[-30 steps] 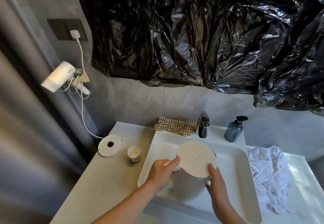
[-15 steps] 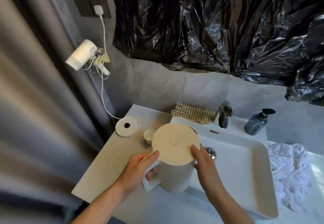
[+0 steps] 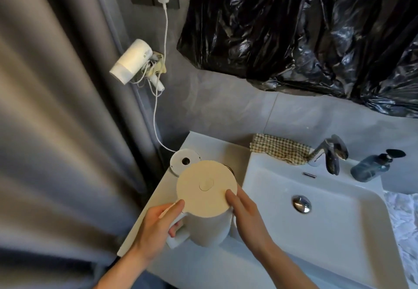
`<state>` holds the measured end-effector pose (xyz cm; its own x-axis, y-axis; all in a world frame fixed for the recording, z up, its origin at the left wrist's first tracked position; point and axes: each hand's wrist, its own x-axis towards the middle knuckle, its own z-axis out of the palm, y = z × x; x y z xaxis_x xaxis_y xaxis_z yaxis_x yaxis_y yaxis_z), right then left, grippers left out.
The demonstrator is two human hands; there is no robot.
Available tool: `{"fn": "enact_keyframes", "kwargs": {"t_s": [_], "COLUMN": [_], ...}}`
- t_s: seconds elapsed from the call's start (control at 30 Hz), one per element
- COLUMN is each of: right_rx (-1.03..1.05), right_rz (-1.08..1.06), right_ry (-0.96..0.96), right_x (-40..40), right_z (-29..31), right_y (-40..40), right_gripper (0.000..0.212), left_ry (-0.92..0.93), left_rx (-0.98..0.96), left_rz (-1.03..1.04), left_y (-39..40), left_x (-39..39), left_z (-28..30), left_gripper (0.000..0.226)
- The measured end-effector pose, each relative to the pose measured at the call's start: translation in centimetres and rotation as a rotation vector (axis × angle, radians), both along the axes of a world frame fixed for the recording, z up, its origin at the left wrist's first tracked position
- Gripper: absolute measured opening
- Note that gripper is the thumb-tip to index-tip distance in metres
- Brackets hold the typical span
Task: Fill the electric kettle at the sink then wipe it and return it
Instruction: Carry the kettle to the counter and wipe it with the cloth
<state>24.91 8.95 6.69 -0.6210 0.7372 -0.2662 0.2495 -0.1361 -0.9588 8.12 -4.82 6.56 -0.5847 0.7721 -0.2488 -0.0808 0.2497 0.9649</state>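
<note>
On the counter (image 3: pixel 156 200), the kettle (image 3: pixel 205 200) is left of the sink (image 3: pixel 339 232), the base (image 3: pixel 184 159) just behind it, with the checked cloth (image 3: pixel 279 148), tap (image 3: pixel 331 155) and soap bottle (image 3: pixel 371 167) along the sink's back rim.

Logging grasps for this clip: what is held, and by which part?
The kettle: left hand grips its handle, right hand rests flat against its side.

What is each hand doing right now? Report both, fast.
Left hand: closed round the handle of the kettle.
Right hand: open, fingers straight against the kettle's side and lid edge.
</note>
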Motion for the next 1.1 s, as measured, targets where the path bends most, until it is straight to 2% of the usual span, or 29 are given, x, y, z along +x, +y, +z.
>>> {"fn": "enact_keyframes", "kwargs": {"t_s": [0.1, 0.27, 0.57, 0.73, 0.87, 0.93, 1.0, 1.1], "right_rx": [-0.014, -0.060, -0.179, -0.146, -0.156, -0.117, -0.050, 0.224], "right_rz": [0.005, -0.017, -0.127, -0.089, 0.029, 0.051, -0.029, -0.228], "right_ry": [-0.020, -0.058, -0.075, -0.069, -0.185, -0.271, -0.307, -0.479], "right_x": [-3.1, -6.5, -7.1, -6.4, -5.3, -4.8, -4.7, -5.0], "right_z": [-1.4, -4.0, -7.0, -7.8, -7.3, -6.5, -5.7, -5.6], "right_y": [-0.2, -0.2, -0.3, -0.2, 1.2, 3.7, 7.5, 15.0], "right_gripper": [0.039, 0.045, 0.038, 0.043, 0.040, 0.029, 0.025, 0.049], "left_ry": [-0.027, -0.028, -0.027, -0.111, -0.139, -0.141, -0.118, -0.097], "left_rx": [0.007, -0.049, -0.113, -0.086, -0.054, -0.071, -0.089, -0.110], "left_rz": [-0.045, -0.119, -0.263, -0.314, -0.345, -0.362, -0.368, -0.335], "left_y": [-0.2, 0.4, 2.9, 3.7, 4.1, 4.2, 4.3, 4.3], "left_x": [-3.7, -8.3, -11.3, -11.5, -12.1, -12.7, -13.1, -13.2], "left_z": [-2.1, -6.0, -9.2, -9.9, -10.5, -11.1, -11.7, -12.5], "left_gripper": [0.059, 0.060, 0.056, 0.056, 0.062, 0.060, 0.053, 0.052]}}
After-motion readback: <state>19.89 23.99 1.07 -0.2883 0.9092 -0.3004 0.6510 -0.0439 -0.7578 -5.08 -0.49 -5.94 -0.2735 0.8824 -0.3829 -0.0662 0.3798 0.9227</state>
